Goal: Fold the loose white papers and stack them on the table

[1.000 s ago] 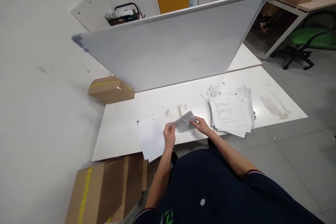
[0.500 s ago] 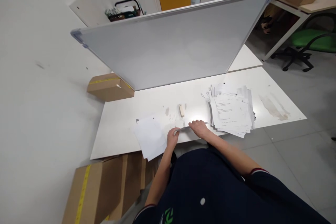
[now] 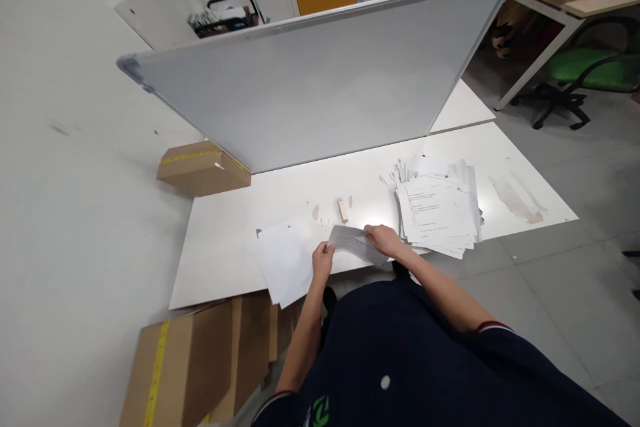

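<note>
Between my hands, above the table's front edge, bends a sheet of paper; whether it is one sheet or several I cannot tell. My left hand pinches its left edge, fingers closed. Its far right part is gripped by my right hand, also closed. Behind the paper lies a small cream-coloured block, too small to name. To the left, blank white sheets rest partly over the table's edge. On the right sits a messy pile of printed papers, with crumpled strips at its back left.
A large whiteboard stands along the back of the white table. Beside its left end is a cardboard box. More cardboard boxes stand below at left. A green chair and a desk are at far right.
The paper has tilted from nearly edge-on to showing its broad, curved face. My hands still hold it, the left slightly further left. The camera view has shifted a little.
</note>
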A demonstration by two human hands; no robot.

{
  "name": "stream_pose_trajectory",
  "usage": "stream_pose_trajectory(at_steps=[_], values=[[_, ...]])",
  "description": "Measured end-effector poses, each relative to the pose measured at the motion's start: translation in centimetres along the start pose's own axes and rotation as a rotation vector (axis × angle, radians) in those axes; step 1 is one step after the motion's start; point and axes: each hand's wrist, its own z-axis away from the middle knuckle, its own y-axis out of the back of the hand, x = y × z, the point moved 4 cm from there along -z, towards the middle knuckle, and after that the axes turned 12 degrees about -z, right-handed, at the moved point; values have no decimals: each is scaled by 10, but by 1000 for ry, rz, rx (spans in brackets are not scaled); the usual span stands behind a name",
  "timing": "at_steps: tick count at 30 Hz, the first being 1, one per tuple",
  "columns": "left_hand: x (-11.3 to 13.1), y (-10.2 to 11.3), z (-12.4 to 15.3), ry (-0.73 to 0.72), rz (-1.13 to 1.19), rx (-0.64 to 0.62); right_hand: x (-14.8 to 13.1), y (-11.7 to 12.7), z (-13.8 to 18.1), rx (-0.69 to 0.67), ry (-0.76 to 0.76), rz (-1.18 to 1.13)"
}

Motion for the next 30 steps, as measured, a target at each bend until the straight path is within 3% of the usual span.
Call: stream_pose_trajectory(at_steps=[4, 7, 9, 12, 16, 23, 26, 30], values=[[-21, -10, -4, 202, 132, 1, 37, -28, -7, -26, -208, -395], [-33, -18, -4, 279, 59, -20, 64, -53, 1, -20, -422, -629], [-36, -19, -5, 278, -35, -39, 76, -61, 7, 32, -480, -713], [-30, -17, -9, 253, -141, -33, 87, -64, 10, 101, -526, -800], [-13, -18, -16, 211, -212, -13, 94, -64, 1, 96, -551, -853], [19, -29, -32, 57, -280, -95, 98, -68, -12, 105, -579, -892], [32, -35, -41, -24, -404, -160, 98, -68, -14, 102, -580, -906], [40, -46, -49, 12, -675, -316, 97, -68, -15, 97, -591, -924]])
